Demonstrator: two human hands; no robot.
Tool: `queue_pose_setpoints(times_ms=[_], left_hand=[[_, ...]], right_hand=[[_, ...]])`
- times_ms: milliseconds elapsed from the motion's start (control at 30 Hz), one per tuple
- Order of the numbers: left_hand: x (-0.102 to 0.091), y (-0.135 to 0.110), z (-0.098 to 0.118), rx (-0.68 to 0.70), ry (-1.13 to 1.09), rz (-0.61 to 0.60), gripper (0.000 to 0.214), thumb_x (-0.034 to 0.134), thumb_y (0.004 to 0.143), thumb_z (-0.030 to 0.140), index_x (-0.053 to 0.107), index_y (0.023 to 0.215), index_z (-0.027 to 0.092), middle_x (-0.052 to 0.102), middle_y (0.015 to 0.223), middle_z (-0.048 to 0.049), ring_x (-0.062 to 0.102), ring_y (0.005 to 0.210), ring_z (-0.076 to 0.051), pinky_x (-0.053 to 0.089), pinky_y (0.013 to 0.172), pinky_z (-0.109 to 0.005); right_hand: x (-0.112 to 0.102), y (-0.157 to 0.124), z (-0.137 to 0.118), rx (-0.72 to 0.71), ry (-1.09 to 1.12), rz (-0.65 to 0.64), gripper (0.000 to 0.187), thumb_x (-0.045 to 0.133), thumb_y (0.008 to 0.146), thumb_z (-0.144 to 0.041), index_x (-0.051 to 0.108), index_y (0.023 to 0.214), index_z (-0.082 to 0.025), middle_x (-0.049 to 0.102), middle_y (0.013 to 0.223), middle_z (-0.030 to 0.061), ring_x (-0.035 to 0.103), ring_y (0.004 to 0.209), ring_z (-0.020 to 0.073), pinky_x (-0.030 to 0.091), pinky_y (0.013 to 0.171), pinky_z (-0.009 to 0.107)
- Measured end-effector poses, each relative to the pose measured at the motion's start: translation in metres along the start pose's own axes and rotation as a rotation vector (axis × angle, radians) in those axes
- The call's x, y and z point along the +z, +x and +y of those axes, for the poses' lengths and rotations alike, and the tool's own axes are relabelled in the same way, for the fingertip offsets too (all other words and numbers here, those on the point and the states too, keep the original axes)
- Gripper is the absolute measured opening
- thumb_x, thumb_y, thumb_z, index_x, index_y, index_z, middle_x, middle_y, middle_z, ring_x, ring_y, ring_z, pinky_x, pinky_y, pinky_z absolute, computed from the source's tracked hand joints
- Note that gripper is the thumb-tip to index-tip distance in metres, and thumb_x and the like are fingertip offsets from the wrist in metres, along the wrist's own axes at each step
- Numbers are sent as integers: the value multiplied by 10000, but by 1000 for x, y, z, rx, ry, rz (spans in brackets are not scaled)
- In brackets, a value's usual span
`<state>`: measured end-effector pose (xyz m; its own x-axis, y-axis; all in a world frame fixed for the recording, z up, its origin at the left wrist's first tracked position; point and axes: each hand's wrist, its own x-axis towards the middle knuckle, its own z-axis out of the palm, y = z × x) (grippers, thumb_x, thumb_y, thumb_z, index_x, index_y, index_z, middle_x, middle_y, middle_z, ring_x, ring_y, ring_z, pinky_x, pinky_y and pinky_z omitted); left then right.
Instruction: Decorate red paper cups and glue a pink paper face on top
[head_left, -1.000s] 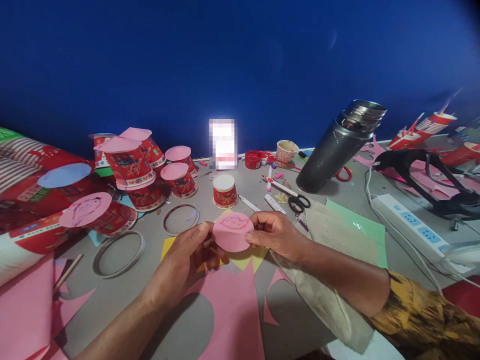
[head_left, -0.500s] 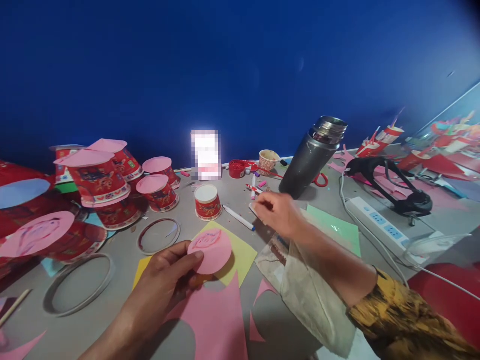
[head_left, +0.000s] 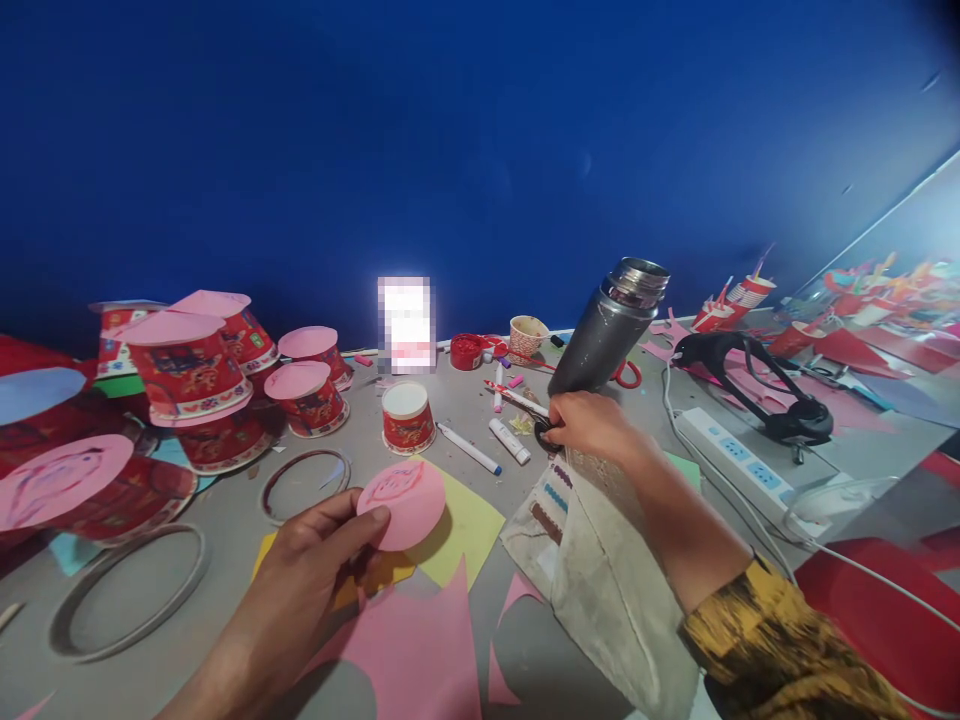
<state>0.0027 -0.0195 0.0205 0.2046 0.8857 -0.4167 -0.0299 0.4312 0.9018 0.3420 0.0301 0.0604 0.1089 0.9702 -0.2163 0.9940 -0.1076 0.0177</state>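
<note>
Pink paper disc [head_left: 412, 508] is held near an upturned red cup [head_left: 409, 420].

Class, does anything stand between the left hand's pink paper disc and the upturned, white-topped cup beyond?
Nothing visible stands between the pink paper disc and the white-topped paper cup; only a pale yellow sheet lies there.

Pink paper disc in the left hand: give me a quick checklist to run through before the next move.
1. Pink paper disc pinched in the left hand: ok.
2. Right hand at the black scissors handle: ok.
3. Grip through the handle loops: cannot tell, the hand hides most of them.
4. Red cup beyond the disc standing, rim down: ok.
5. Flask lidded: not ok, its neck is bare.
</note>
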Motion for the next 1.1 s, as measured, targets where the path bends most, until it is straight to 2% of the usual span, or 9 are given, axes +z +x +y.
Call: queue_pose_setpoints(times_ms=[133, 333, 433, 633, 767, 867, 933, 1000, 1100], left_hand=[[0, 0, -1, 21, -11, -27, 465, 898, 716, 572, 659, 709, 174, 547, 633, 7, 460, 587, -122, 440, 532, -223], [5, -3, 2, 41, -86, 16, 389, 928, 688, 459, 659, 677, 179, 523, 579, 23, 479, 523, -135, 431, 485, -246], [5, -3, 2, 62, -43, 22, 409, 899, 730, 505, 664, 691, 172, 534, 589, 18, 472, 541, -124, 431, 500, -231], [2, -2, 2, 59, -21, 24, 459, 899, 730, 553, 654, 715, 165, 558, 619, 13, 452, 582, -103, 430, 533, -202], [8, -5, 7, 72, -160, 14, 401, 920, 699, 488, 713, 816, 165, 592, 629, 14, 477, 554, -112, 472, 523, -239], [12, -8, 13, 146, -202, 20, 385, 914, 685, 470, 673, 703, 171, 583, 556, 12, 507, 529, -118, 454, 492, -225], [13, -9, 17, 177, -238, 48, 349, 912, 675, 417, 663, 689, 174, 614, 578, 7, 536, 531, -115, 463, 498, -217], [12, -9, 20, 207, -273, 87, 312, 906, 664, 382, 687, 729, 170, 634, 604, 8, 548, 533, -107, 469, 505, -210], [10, -10, 21, 243, -295, 123, 291, 894, 661, 366, 693, 742, 172, 641, 624, 7, 548, 537, -105, 456, 492, -204]], right_hand=[[1, 2, 3, -23, 40, -3, 164, 744, 867, -274, 772, 1019, -219, 813, 1007, 76, 731, 910, 235, 378, 641, 281], [-4, 0, 11, -50, 88, -33, 204, 731, 830, -244, 790, 1025, -236, 821, 992, 38, 730, 865, 200, 386, 643, 264], [-7, -1, 15, -41, 88, -52, 232, 743, 813, -247, 811, 1033, -227, 823, 977, 53, 736, 855, 208, 390, 639, 265], [-5, -1, 17, -18, 99, -84, 105, 791, 758, -282, 797, 753, -178, 762, 740, 81, 692, 683, 228, 355, 589, 297], [-7, -2, 22, -89, 193, -89, 82, 743, 755, -243, 770, 726, -172, 690, 633, 33, 647, 644, 192, 361, 580, 280], [-7, -7, 18, -205, 392, -98, 276, 648, 871, -381, 782, 977, -164, 739, 744, 33, 655, 660, 170, 447, 607, 264], [-4, -13, 7, -309, 922, -68, 419, 753, 792, -487, 770, 1029, -142, 773, 870, 90, 664, 697, 192, 477, 597, 287], [2, -21, -12, -393, 1217, -161, 468, 873, 670, -481, 769, 986, -150, 766, 870, 90, 678, 749, 201, 512, 638, 294], [14, -34, -44, -387, 1309, -463, 506, 923, 582, -402, 752, 989, -154, 749, 869, 72, 664, 747, 183, 514, 636, 283]])
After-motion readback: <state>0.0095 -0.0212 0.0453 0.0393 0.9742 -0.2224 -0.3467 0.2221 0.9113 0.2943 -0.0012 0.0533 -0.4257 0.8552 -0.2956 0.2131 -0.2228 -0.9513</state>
